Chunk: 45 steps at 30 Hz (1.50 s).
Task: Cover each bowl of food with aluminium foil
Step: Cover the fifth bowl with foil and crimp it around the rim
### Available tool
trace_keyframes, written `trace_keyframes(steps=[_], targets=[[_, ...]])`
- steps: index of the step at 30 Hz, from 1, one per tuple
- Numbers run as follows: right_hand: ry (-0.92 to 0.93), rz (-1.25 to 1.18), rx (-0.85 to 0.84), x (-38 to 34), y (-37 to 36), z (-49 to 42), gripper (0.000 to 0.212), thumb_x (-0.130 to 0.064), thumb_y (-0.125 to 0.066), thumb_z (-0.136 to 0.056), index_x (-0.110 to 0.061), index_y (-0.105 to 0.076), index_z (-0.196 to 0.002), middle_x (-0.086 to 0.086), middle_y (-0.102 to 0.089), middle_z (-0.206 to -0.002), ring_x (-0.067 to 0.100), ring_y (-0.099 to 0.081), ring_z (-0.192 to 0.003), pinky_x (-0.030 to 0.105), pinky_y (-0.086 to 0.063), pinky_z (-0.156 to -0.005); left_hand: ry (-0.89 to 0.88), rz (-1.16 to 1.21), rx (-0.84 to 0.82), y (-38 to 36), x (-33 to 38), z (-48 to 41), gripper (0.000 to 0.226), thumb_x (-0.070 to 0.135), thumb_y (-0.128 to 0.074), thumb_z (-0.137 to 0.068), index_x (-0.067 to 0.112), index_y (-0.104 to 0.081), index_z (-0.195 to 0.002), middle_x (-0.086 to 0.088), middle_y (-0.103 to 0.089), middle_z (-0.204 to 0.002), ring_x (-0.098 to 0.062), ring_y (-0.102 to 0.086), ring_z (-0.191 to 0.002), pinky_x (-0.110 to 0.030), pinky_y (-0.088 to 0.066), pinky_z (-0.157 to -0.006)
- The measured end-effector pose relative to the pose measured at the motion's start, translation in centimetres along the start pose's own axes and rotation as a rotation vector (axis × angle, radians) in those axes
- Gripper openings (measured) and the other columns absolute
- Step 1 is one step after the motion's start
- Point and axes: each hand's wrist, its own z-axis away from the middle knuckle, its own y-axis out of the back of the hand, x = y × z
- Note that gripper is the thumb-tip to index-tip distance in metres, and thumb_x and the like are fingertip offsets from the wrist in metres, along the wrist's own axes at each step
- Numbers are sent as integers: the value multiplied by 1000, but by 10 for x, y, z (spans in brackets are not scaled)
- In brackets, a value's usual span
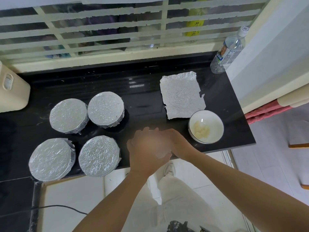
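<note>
Seen from above: two bare forearms [117, 198], each uncovered right to the picture's edge. The left hand [147, 154] and right hand [177, 141] are blurred over. Below them are loose white trousers [177, 203], creased at the knee, and one white trainer [169, 169].

Silver crinkled foil sheet [182, 95], white dark-rimmed bowl [206, 126], glossy black counter [143, 101].

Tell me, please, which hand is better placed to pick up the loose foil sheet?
Right, probably: the right hand is nearer the foil sheet and uncovered bowl; the left hand would need to cross it.
</note>
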Motion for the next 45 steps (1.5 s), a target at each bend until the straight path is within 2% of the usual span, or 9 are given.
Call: trace_keyframes(steps=[4, 6, 8, 11, 13, 16, 20, 26, 45], targets=[[43, 58, -78, -3, 3, -17, 32, -15, -50, -99, -22, -62, -127, -5, -58, -117, 13, -48, -114, 32, -40, -102, 117, 13, -8, 4, 7, 4, 98, 90, -38, -71, 25, -47, -145, -8, -47, -147, -35, -44, -133, -65, -34, -103], [78, 77, -139, -9, 7, -24, 31, -14, -49, -99, -24, -65, -123, -14, -58, -103, 9, -51, -103, 28, -41, -91, 165, 10, -23, 6, 11, 8, 105, 92, -33, -70, 22, -43, -148, -12, -43, -151, -39, -40, -137, -71, -26, -105], [116, 89, -182, -15, 8, -29, 30, -15, -48, -98, -33, -71, -103, -16, -55, -84, 9, -51, -83, 28, -41, -76, 164, -4, -13, 7, 12, 12, 109, 92, -34, -68, 21, -41, -150, -17, -37, -154, -43, -35, -141, -73, -22, -107], [147, 77, -242, -23, 10, -35, 34, -16, -47, -99, -32, -66, -75, 18, -54, -75, 34, -49, -70, 45, -43, -67, 78, -11, -6, 7, 8, 12, 110, 91, -37, -67, 21, -38, -151, -14, -31, -159, -43, -27, -145, -71, -21, -110], [127, 57, -269, -26, 11, -36, 32, -19, -46, -99, -20, -67, -75, 30, -53, -81, 32, -45, -69, 43, -40, -67, 26, -20, -39, 4, 4, 9, 110, 90, -39, -67, 20, -36, -152, -7, -32, -159, -39, -30, -145, -69, -28, -109], [47, 8, -271, -21, 11, -37, 31, -16, -43, -98, 3, -65, -87, 28, -58, -88, 25, -51, -75, 40, -44, -73, 25, -19, -82, 1, 0, 9, 108, 88, -41, -68, 17, -39, -149, -3, -41, -153, -34, -39, -139, -63, -38, -103], [13, -41, -68, -13, 20, -27, 32, -7, -46, -95, -18, -68, -117, -6, -65, -113, 5, -59, -105, 19, -46, -93, 23, -33, -68, 0, 1, 9, 101, 85, -45, -66, 18, -45, -142, -4, -48, -143, -32, -43, -131, -57, -41, -97], [120, 154, -103, -5, 24, -28, 23, -17, -59, -94, -20, -72, -113, -8, -71, -104, 4, -63, -92, 10, -46, -80, 17, -45, -57, 0, 1, 8, 97, 85, -44, -67, 20, -46, -139, -3, -47, -142, -31, -43, -129, -55, -41, -96], [89, 214, -77, -9, 24, -39, 12, -20, -68, -87, -14, -76, -93, -5, -72, -88, 6, -64, -84, 30, -55, -86, 23, -47, -62, 1, 2, 8, 98, 86, -41, -67, 20, -45, -140, -3, -46, -144, -31, -43, -131, -56, -41, -97]])
